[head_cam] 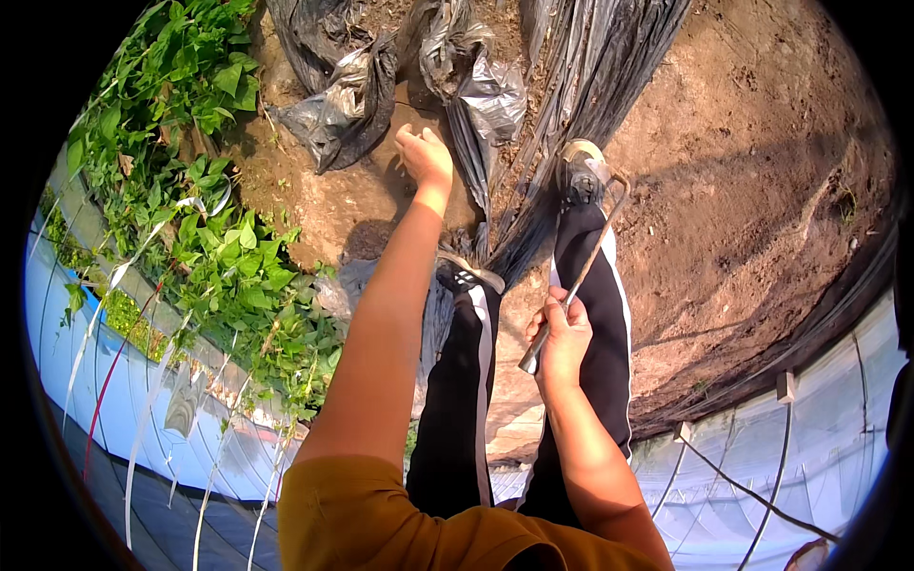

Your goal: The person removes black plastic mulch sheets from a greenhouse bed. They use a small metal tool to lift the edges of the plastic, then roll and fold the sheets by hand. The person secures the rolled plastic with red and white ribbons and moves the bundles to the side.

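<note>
My left hand [425, 158] reaches over bare soil, its fingers loosely bent and slightly apart, with nothing visible in them. Crumpled black plastic film [332, 107] lies just left of it, and a shinier bunch of film [496, 96] lies to its right. Lower right, my right hand [564, 335] is closed around the lower part of a hand tool with a thin rod [596, 250]. The rod runs up to a bent, hooked end beside my right shoe [582, 175]. Whether the hook touches the shoe or ground, I cannot tell.
Leafy green plants [243, 250] line the left side, with white strings [153, 378] and a red string among them. Long gathered black film [571, 71] stretches past my feet. Brown soil [735, 178] spreads right, up to translucent sheeting [821, 428] with cords. My left shoe [468, 275] stands by the film.
</note>
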The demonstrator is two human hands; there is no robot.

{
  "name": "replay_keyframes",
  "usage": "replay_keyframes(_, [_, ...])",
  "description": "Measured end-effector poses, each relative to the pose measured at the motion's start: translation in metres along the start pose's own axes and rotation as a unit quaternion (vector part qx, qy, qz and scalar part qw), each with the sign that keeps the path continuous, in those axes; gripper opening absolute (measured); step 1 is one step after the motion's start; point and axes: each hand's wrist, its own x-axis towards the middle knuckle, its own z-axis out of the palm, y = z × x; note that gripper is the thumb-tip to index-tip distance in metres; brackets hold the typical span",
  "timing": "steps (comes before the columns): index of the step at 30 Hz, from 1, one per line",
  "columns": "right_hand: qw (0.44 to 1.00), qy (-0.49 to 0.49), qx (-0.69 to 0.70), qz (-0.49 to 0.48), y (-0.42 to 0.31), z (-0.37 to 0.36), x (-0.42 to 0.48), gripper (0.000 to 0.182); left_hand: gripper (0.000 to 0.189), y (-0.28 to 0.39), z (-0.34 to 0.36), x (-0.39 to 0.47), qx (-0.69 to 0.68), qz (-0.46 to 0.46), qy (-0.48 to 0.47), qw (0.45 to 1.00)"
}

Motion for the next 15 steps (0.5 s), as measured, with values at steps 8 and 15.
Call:
replay_keyframes(8, [1.000,0.018,-0.018,0.019,0.024,-0.018,0.006,0.015,0.065,-0.083,0.088,-0.155,0.092,-0.215,-0.350,0.907])
replay_keyframes(15, [0.997,0.016,0.026,0.064,0.015,-0.019,0.005,0.016,0.050,-0.134,0.091,-0.134,0.096,-0.131,-0.367,0.916])
